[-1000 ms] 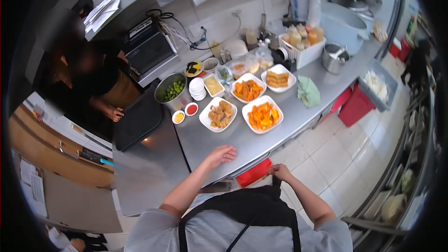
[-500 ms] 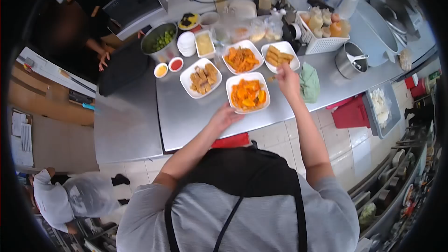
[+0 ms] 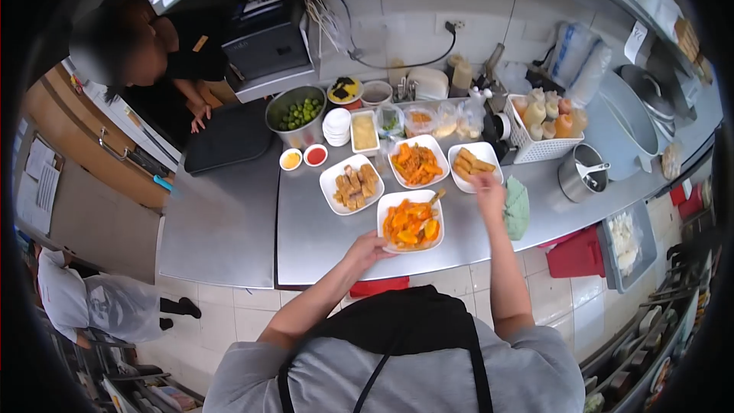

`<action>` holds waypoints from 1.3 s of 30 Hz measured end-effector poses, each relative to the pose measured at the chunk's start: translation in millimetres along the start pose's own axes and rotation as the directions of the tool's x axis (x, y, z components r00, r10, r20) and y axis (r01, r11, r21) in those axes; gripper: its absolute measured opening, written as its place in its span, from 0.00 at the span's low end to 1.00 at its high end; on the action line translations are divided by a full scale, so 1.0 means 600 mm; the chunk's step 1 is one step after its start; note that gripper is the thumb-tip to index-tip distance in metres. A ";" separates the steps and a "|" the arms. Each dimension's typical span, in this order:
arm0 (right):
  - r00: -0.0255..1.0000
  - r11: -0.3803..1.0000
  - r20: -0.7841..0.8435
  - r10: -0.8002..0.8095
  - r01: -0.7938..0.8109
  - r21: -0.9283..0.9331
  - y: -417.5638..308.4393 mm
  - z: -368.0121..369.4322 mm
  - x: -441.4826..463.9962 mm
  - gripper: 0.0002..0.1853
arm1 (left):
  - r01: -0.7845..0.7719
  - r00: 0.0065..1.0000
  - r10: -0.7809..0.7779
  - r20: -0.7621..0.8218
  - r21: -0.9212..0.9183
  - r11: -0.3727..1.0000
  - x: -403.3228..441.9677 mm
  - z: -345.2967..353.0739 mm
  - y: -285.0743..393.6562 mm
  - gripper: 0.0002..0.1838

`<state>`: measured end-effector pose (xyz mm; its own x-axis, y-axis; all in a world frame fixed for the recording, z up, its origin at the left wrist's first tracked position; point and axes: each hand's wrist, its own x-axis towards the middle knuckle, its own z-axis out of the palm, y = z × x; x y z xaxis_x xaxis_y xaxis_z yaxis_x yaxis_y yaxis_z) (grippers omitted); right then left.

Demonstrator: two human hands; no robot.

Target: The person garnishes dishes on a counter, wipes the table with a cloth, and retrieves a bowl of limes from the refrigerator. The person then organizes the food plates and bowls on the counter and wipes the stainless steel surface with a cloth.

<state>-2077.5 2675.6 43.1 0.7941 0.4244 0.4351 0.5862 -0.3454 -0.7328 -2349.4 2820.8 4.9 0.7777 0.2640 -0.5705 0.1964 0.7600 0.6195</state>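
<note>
My left hand grips the near left edge of a square white bowl of orange saucy food, thumb at the rim. A small brown piece shows at that bowl's far right corner. My right hand is at the near edge of another white bowl holding golden fried rolls. Its fingers are drawn together and slightly blurred; what they pinch is hidden. Beside these stand a white bowl of browned fried pieces and a white bowl of orange shredded food.
Right of my right hand lies a green cloth. Sauce cups, a steel pot of green fruit, a basket of squeeze bottles and a steel container line the back. A person stands at left behind a black tray.
My view has shifted, so the counter sits lower and more of the wall shows. The brown piece now overlaps the near bowl's corner. The person at left shows more fully.
</note>
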 end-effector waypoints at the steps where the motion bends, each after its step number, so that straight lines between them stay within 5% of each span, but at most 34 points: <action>1: 0.986 0.987 -0.038 0.162 -0.162 0.008 0.038 -0.027 0.010 0.10 | 0.029 0.999 -0.027 0.040 -0.047 0.998 -0.022 -0.014 0.010 0.23; 3: 0.983 0.943 -0.149 0.112 -0.152 -0.297 0.105 -0.097 0.011 0.10 | -0.049 0.997 0.056 0.057 -0.121 0.991 -0.088 -0.031 0.048 0.21; 5: 0.991 0.861 0.043 0.125 -0.087 -0.501 0.186 -0.123 -0.023 0.14 | -0.126 0.992 0.126 -0.010 -0.182 0.975 -0.121 -0.110 0.064 0.22; 8: 0.964 0.780 0.252 0.089 0.090 -0.620 0.233 -0.122 -0.090 0.21 | -0.335 0.930 0.274 -0.245 -0.257 0.907 -0.182 -0.218 0.094 0.23; 9: 0.906 0.729 0.326 0.270 0.029 -0.684 0.207 -0.130 -0.085 0.25 | -0.400 0.889 0.299 -0.348 -0.267 0.877 -0.200 -0.256 0.101 0.24; 12: 0.972 0.757 0.193 0.135 0.024 -0.653 0.252 -0.074 -0.097 0.32 | -0.533 0.780 0.293 -0.553 -0.342 0.774 -0.212 -0.398 0.110 0.23; 16: 0.954 0.831 0.300 -0.012 0.176 -0.527 0.064 -0.001 -0.152 0.37 | -0.615 0.622 0.145 -0.769 -0.366 0.699 -0.207 -0.510 0.138 0.20; 20: 0.848 0.885 0.452 -0.278 0.409 -0.222 -0.038 0.109 -0.218 0.31 | -0.769 0.561 0.384 -0.733 -0.290 0.570 -0.166 -0.569 0.144 0.17; 21: 0.811 0.885 0.491 -0.319 0.440 -0.150 -0.062 0.138 -0.234 0.28 | -0.767 0.529 0.307 -0.792 -0.290 0.573 -0.174 -0.484 0.162 0.13; 23: 0.694 0.862 0.568 -0.441 0.505 0.053 -0.101 0.182 -0.263 0.24 | -0.735 0.568 0.483 -0.667 -0.146 0.662 -0.127 -0.435 0.124 0.08; 25: 0.484 0.783 0.636 -0.601 0.517 0.346 -0.132 0.196 -0.283 0.24 | -0.594 0.801 0.599 -0.017 -0.154 0.790 -0.032 -0.410 0.101 0.06; 26: 0.353 0.720 0.642 -0.680 0.484 0.496 -0.146 0.192 -0.283 0.24 | -0.458 0.827 0.406 -0.390 -0.046 0.888 -0.030 -0.289 0.094 0.13; 28: 0.260 0.822 0.781 -0.568 0.234 0.520 -0.151 0.183 -0.289 0.21 | -0.313 0.913 0.285 -0.290 -0.055 0.948 -0.003 -0.181 0.091 0.20; 29: 0.272 0.814 0.770 -0.577 0.264 0.517 -0.149 0.177 -0.283 0.21 | -0.280 0.938 0.257 -0.234 -0.070 0.958 0.009 -0.148 0.096 0.21; 31: 0.673 0.911 0.708 -0.214 -0.123 0.393 -0.140 0.164 -0.263 0.15 | -0.315 0.921 0.295 -0.254 -0.041 0.948 0.040 -0.139 0.100 0.22; 32: 0.683 0.912 0.696 -0.222 -0.107 0.395 -0.137 0.160 -0.238 0.15 | -0.329 0.904 0.307 -0.298 -0.026 0.944 0.047 -0.133 0.099 0.23; 33: 0.707 0.707 0.692 0.142 -0.563 0.429 -0.133 0.159 -0.212 0.16 | -0.338 0.904 0.317 -0.288 -0.023 0.941 0.047 -0.134 0.097 0.23; 34: 0.536 0.287 0.708 0.460 -0.844 0.453 -0.133 0.161 -0.190 0.17 | -0.263 0.923 0.252 -0.292 0.002 0.965 0.035 -0.133 0.097 0.24; 35: 0.545 0.290 0.704 0.455 -0.838 0.462 -0.124 0.177 -0.170 0.17 | -0.187 0.936 0.187 -0.299 0.027 0.982 0.023 -0.131 0.099 0.25; 37: 0.461 -0.332 0.877 0.138 -0.812 0.479 -0.101 0.220 -0.141 0.22 | -0.138 0.976 0.134 -0.169 -0.010 0.990 -0.010 -0.121 0.093 0.25; 39: 0.476 -0.441 0.879 -0.003 -0.790 0.426 -0.123 0.254 -0.149 0.22 | -0.081 0.996 0.080 -0.039 -0.042 0.996 -0.038 -0.113 0.082 0.25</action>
<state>-2216.5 2790.8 -21.6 0.2350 0.9390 -0.2511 -0.9542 0.1737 -0.2435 -2397.9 2892.4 12.3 0.7671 0.3466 -0.5398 0.1075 0.7601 0.6408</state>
